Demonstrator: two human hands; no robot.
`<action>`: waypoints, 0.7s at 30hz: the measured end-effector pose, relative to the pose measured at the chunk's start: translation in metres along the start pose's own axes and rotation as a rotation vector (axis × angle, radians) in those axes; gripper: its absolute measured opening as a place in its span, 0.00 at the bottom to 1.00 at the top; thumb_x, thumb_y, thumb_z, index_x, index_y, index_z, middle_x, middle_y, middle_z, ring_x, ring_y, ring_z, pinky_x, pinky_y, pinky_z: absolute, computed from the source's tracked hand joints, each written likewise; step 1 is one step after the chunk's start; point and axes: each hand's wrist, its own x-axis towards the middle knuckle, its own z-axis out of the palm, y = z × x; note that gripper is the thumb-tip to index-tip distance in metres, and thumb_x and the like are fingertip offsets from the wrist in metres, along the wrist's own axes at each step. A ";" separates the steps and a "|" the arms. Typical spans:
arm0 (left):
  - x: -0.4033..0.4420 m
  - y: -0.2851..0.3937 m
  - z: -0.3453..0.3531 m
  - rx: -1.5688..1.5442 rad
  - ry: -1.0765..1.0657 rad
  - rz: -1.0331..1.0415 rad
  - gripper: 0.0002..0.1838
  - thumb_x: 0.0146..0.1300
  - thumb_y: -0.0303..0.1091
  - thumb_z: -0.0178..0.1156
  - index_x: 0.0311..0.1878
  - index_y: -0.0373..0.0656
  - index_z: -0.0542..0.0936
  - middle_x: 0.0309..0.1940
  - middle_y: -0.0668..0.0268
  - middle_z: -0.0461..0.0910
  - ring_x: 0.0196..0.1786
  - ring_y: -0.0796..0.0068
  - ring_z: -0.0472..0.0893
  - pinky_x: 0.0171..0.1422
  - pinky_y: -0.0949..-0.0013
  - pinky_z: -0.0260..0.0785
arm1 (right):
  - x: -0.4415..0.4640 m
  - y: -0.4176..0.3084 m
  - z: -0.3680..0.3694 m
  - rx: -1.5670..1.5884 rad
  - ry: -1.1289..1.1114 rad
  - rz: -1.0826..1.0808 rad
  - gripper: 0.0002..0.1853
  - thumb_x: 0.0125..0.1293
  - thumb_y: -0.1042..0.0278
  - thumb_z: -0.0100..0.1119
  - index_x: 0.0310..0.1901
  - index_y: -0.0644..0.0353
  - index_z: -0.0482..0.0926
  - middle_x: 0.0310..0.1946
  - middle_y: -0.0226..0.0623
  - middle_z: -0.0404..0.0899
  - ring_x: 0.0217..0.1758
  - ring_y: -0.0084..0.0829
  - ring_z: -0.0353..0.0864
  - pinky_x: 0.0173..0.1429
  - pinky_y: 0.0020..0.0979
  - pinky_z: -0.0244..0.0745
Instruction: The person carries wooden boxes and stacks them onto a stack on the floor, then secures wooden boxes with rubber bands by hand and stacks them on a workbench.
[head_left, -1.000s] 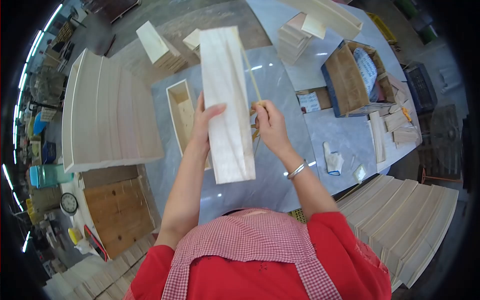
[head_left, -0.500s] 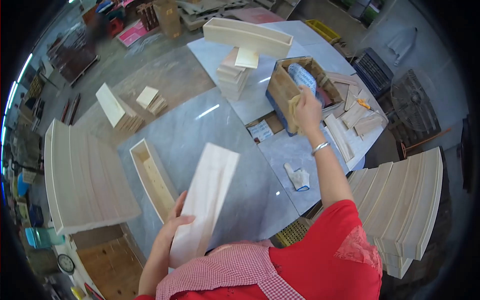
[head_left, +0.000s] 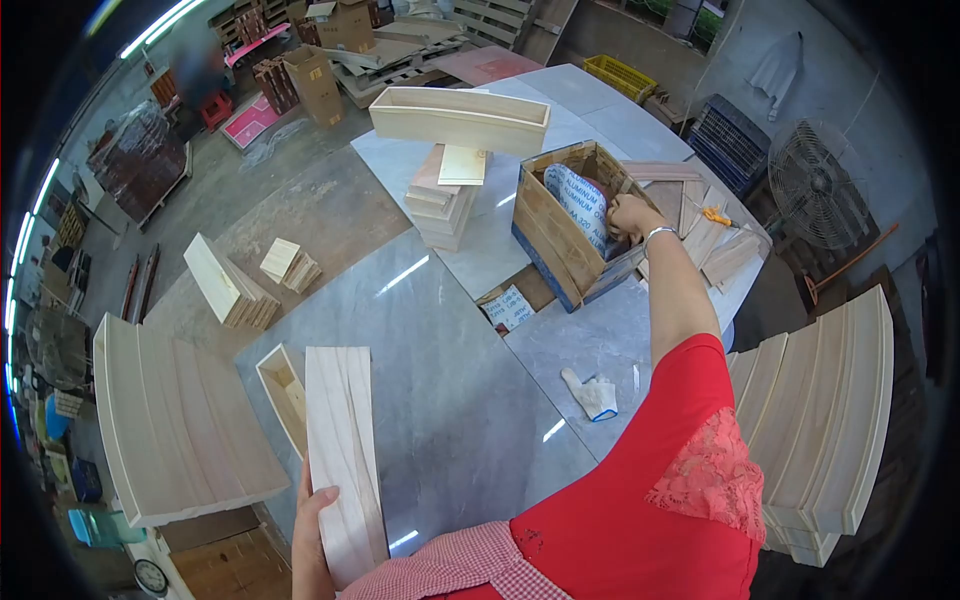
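Presently, left hand [head_left: 314, 522] clamped on 1 pale wooden piece [head_left: 343, 450], right hand [head_left: 632, 215] inside a wooden crate [head_left: 552, 238], beside 1 printed bag [head_left: 577, 205], right fingers' state hidden.

- Right grip [head_left: 632, 216]: fingertips hidden at the wooden box [head_left: 545, 225]
- Left grip [head_left: 314, 508]: fingers mostly behind the pale board [head_left: 345, 450]
- Open tray [head_left: 285, 385]: partly covered

A long, pale wooden piece [head_left: 342, 450], its broad, streaky-grained face turned up, is gripped along its left edge by the left hand [head_left: 317, 510]. A worn brown wooden box [head_left: 555, 245], blue along its lower part, stands open-topped on the surface [head_left: 590, 340], the right hand [head_left: 632, 215] inside it.
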 end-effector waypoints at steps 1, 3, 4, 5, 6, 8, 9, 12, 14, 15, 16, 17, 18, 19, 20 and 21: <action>-0.002 0.003 0.006 0.000 0.020 -0.008 0.50 0.39 0.39 0.62 0.72 0.38 0.59 0.59 0.49 0.73 0.57 0.54 0.77 0.59 0.59 0.73 | -0.011 -0.006 -0.013 0.004 -0.051 0.015 0.21 0.58 0.66 0.57 0.52 0.69 0.78 0.51 0.61 0.78 0.58 0.53 0.77 0.60 0.45 0.74; -0.002 0.007 0.016 -0.020 0.014 -0.026 0.51 0.39 0.38 0.61 0.73 0.41 0.57 0.58 0.46 0.73 0.55 0.51 0.79 0.56 0.57 0.75 | -0.040 -0.032 -0.055 -0.028 -0.017 0.078 0.20 0.57 0.62 0.61 0.48 0.68 0.80 0.46 0.59 0.81 0.53 0.52 0.81 0.58 0.43 0.76; -0.001 0.009 0.019 -0.032 0.013 -0.034 0.52 0.39 0.37 0.60 0.74 0.42 0.56 0.57 0.45 0.73 0.54 0.50 0.79 0.54 0.57 0.76 | -0.045 -0.041 -0.067 0.017 0.010 0.044 0.26 0.55 0.59 0.64 0.52 0.68 0.78 0.48 0.60 0.80 0.55 0.52 0.80 0.60 0.43 0.75; 0.000 0.008 0.020 -0.026 0.003 -0.037 0.52 0.39 0.37 0.60 0.74 0.42 0.56 0.57 0.45 0.73 0.53 0.50 0.80 0.54 0.57 0.76 | -0.047 -0.048 -0.075 0.062 0.036 0.011 0.31 0.53 0.55 0.66 0.55 0.68 0.76 0.51 0.61 0.78 0.57 0.52 0.79 0.62 0.42 0.73; 0.002 0.007 0.020 -0.018 -0.007 -0.040 0.52 0.39 0.37 0.61 0.74 0.42 0.56 0.57 0.45 0.74 0.53 0.50 0.80 0.54 0.57 0.76 | -0.048 -0.050 -0.075 0.108 0.062 -0.022 0.37 0.51 0.51 0.69 0.59 0.68 0.75 0.54 0.62 0.77 0.60 0.51 0.77 0.64 0.42 0.72; 0.008 0.002 0.016 0.019 -0.025 -0.032 0.52 0.39 0.37 0.61 0.74 0.41 0.57 0.57 0.45 0.74 0.53 0.51 0.79 0.55 0.58 0.76 | -0.031 -0.044 -0.040 0.303 -0.050 -0.113 0.51 0.44 0.44 0.72 0.66 0.67 0.65 0.60 0.62 0.72 0.65 0.50 0.73 0.68 0.40 0.68; 0.011 -0.003 0.009 0.051 -0.028 -0.024 0.52 0.39 0.38 0.62 0.74 0.41 0.57 0.57 0.46 0.73 0.54 0.52 0.79 0.56 0.58 0.75 | -0.025 -0.041 -0.026 0.402 -0.108 -0.161 0.58 0.41 0.40 0.74 0.70 0.67 0.60 0.63 0.63 0.69 0.67 0.49 0.71 0.70 0.40 0.66; 0.025 -0.023 -0.018 0.102 -0.047 -0.032 0.52 0.39 0.37 0.62 0.73 0.39 0.58 0.59 0.48 0.73 0.57 0.54 0.77 0.60 0.61 0.71 | -0.034 -0.049 -0.021 0.322 -0.324 -0.066 0.69 0.38 0.34 0.73 0.75 0.67 0.46 0.68 0.62 0.62 0.72 0.49 0.64 0.74 0.37 0.59; 0.024 -0.027 -0.024 0.102 -0.056 -0.043 0.51 0.39 0.37 0.63 0.73 0.39 0.58 0.59 0.49 0.73 0.58 0.55 0.76 0.62 0.62 0.69 | -0.026 -0.051 -0.010 0.415 -0.279 -0.075 0.66 0.39 0.34 0.72 0.74 0.68 0.51 0.68 0.60 0.64 0.69 0.49 0.68 0.72 0.37 0.62; 0.021 -0.029 -0.026 0.093 -0.054 -0.046 0.51 0.40 0.36 0.62 0.73 0.38 0.58 0.59 0.50 0.73 0.59 0.56 0.76 0.62 0.62 0.69 | -0.021 -0.049 -0.009 0.498 -0.331 -0.047 0.67 0.38 0.34 0.73 0.73 0.68 0.51 0.68 0.59 0.63 0.69 0.49 0.68 0.72 0.37 0.62; 0.019 -0.029 -0.026 0.084 -0.054 -0.049 0.50 0.40 0.36 0.62 0.73 0.38 0.58 0.59 0.50 0.73 0.59 0.56 0.76 0.62 0.62 0.69 | -0.021 -0.051 -0.011 0.581 -0.381 -0.019 0.67 0.37 0.34 0.73 0.73 0.68 0.52 0.68 0.59 0.63 0.68 0.50 0.69 0.72 0.36 0.62; 0.017 -0.029 -0.026 0.072 -0.054 -0.048 0.50 0.41 0.36 0.62 0.73 0.38 0.58 0.59 0.50 0.73 0.59 0.56 0.75 0.62 0.62 0.68 | -0.024 -0.051 -0.012 0.568 -0.290 -0.025 0.67 0.35 0.35 0.75 0.73 0.69 0.54 0.69 0.55 0.64 0.66 0.46 0.72 0.65 0.38 0.72; 0.017 -0.028 -0.026 0.058 -0.054 -0.044 0.49 0.41 0.35 0.62 0.73 0.38 0.58 0.60 0.50 0.72 0.59 0.56 0.75 0.62 0.62 0.68 | -0.028 -0.049 -0.015 0.562 -0.280 -0.013 0.66 0.36 0.35 0.75 0.73 0.67 0.53 0.68 0.55 0.65 0.65 0.45 0.73 0.60 0.38 0.75; 0.016 -0.028 -0.025 0.043 -0.053 -0.042 0.49 0.42 0.35 0.62 0.73 0.38 0.58 0.60 0.51 0.72 0.59 0.56 0.75 0.63 0.63 0.68 | -0.038 -0.050 -0.022 0.555 -0.271 -0.002 0.66 0.37 0.36 0.75 0.73 0.66 0.53 0.67 0.54 0.65 0.64 0.44 0.74 0.56 0.37 0.78; 0.012 -0.027 -0.023 0.045 -0.022 -0.046 0.48 0.42 0.36 0.62 0.72 0.38 0.59 0.58 0.50 0.74 0.56 0.56 0.77 0.60 0.61 0.70 | -0.043 -0.051 -0.025 0.550 -0.267 0.008 0.65 0.39 0.36 0.75 0.74 0.65 0.52 0.67 0.54 0.66 0.63 0.43 0.75 0.51 0.37 0.81; 0.006 -0.024 -0.021 0.052 0.010 -0.050 0.47 0.43 0.37 0.62 0.71 0.37 0.60 0.56 0.50 0.75 0.54 0.56 0.79 0.58 0.60 0.73 | -0.036 -0.046 -0.018 0.536 -0.274 0.067 0.67 0.39 0.38 0.76 0.76 0.61 0.48 0.63 0.54 0.70 0.57 0.42 0.80 0.39 0.32 0.83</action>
